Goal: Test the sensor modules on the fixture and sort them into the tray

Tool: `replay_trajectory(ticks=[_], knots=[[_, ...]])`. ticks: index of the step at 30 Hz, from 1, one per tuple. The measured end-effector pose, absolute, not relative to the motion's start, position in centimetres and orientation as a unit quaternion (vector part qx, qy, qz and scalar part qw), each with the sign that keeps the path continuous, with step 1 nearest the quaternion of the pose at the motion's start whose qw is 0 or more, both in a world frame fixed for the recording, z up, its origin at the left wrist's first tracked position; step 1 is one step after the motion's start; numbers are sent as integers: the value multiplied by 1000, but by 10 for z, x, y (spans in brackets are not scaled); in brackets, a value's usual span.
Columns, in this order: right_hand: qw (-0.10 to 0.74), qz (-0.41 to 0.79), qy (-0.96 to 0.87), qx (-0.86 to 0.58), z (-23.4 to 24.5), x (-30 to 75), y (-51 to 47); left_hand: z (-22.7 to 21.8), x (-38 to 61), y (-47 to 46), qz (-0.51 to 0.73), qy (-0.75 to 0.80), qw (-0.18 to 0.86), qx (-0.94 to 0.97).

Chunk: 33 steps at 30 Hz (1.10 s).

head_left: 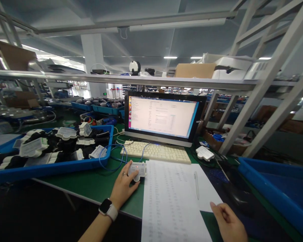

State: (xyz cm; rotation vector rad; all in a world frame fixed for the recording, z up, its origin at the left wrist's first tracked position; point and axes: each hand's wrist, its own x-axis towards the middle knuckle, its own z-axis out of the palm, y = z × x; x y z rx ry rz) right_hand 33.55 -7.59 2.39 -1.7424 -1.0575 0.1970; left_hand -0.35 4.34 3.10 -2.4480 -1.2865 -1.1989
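My left hand (pixel 125 186), with a ring and a watch, grips a small white plastic device (pixel 140 168) on the green table. Its thumb and fingers lie round the device, which shows a small red light. A blue cable (pixel 116 169) loops beside it. My right hand (pixel 229 222) is loosely curled at the lower right, near the edge of the paper, and nothing shows in it. Between the hands lie printed sheets (pixel 164 201) with rows of text, and a white pen (pixel 196 185) rests on them.
Behind the hands stand a cream keyboard (pixel 156 152) and a lit monitor (pixel 161 116). A blue bin (pixel 65 168) of similar white devices is at left. At right are another white device (pixel 205 153), a black mouse (pixel 236 195) and a blue tray (pixel 280 188). A shelf (pixel 141 79) crosses above.
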Motion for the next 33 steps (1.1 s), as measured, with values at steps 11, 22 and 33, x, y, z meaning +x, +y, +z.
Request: replay_trajectory(ticks=[11,22,33], knots=[[520,86,-437,-729,27,334,-76,30,-3,43,-391,-430,60,-812],[509,86,-450,-729,24,335,-77,29,-3,43,-392,-434,66,-809],[554,133,-386,-725,-2,353,-75,29,-3,44,-388,-429,72,-813]])
